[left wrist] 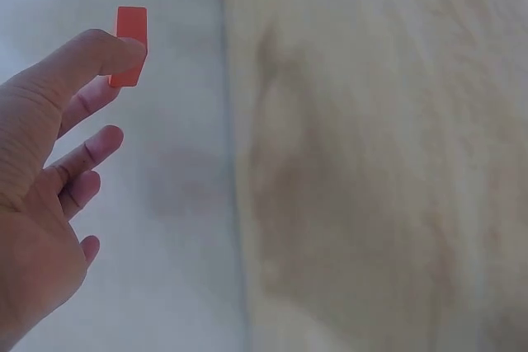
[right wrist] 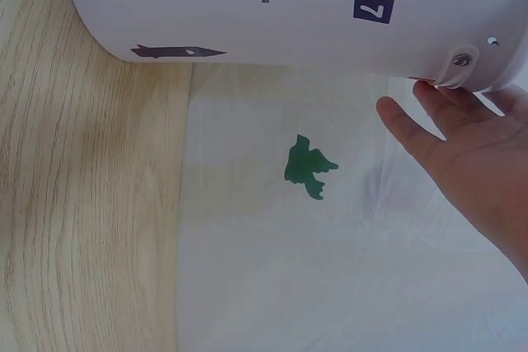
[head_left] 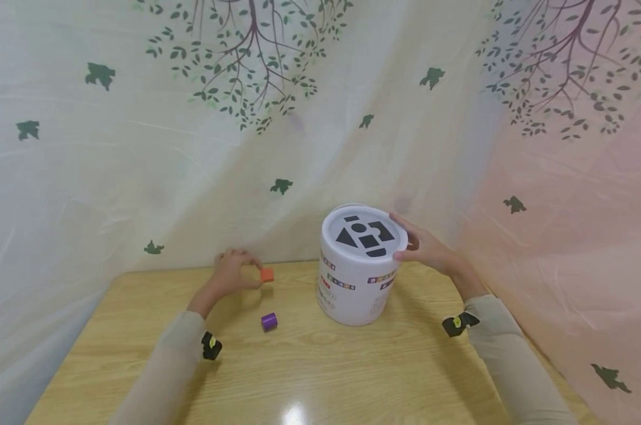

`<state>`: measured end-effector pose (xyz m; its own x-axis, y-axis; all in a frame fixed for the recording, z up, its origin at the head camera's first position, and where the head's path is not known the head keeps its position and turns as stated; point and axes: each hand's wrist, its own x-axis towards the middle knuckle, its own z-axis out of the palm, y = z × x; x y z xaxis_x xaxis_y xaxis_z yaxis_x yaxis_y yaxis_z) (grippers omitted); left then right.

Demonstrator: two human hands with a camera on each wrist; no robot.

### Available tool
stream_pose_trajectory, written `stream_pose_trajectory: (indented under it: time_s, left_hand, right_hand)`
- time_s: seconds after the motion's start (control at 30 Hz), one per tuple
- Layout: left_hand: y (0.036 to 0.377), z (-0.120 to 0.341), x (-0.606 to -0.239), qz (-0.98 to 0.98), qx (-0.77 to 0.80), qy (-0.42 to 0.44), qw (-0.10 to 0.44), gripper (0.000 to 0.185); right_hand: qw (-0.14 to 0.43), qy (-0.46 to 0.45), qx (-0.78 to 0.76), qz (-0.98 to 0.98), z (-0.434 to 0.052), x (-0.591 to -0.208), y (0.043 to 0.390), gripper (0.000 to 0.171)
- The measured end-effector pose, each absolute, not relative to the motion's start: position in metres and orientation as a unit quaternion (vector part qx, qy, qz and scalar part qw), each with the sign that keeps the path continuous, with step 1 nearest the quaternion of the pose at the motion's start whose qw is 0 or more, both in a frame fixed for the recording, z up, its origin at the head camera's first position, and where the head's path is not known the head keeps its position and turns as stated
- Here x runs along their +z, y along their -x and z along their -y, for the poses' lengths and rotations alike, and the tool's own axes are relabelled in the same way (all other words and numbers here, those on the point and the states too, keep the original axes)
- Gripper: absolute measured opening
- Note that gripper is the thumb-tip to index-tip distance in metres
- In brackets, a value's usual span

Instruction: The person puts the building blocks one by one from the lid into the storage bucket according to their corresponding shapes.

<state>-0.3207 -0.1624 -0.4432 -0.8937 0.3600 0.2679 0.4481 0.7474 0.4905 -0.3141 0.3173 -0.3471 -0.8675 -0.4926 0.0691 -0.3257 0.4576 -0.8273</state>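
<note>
An orange block [head_left: 267,275] is pinched between the thumb and index finger of my left hand [head_left: 232,274], above the far part of the table; the left wrist view shows the orange block [left wrist: 130,26] from its narrow side, the other fingers spread loosely. Nearer the front lies a purple block [head_left: 269,321] on its side. My right hand [head_left: 424,248] grips the upper rim of a white bucket [head_left: 352,289] that stands upright, thumb at the front of the rim and fingers behind. Dark shaped holes mark its lid [head_left: 331,225], among them a triangle, a circle and a square.
The wooden table [head_left: 310,378] meets a hanging cloth [head_left: 193,147] printed with leaves and birds right behind the bucket. More cloth [head_left: 554,265] borders the table's right side. A black camera sits on each wrist.
</note>
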Motion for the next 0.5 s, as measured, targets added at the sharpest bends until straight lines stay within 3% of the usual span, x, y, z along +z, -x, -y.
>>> stream_pose_trajectory:
  time_s: [0.5]
  left_hand:
    - [0.323, 0.139, -0.39, 0.924, -0.298, 0.215, 0.102, 0.032]
  right_hand:
    - [0.099, 0.238, -0.469, -0.845, -0.318, -0.347, 0.313, 0.1]
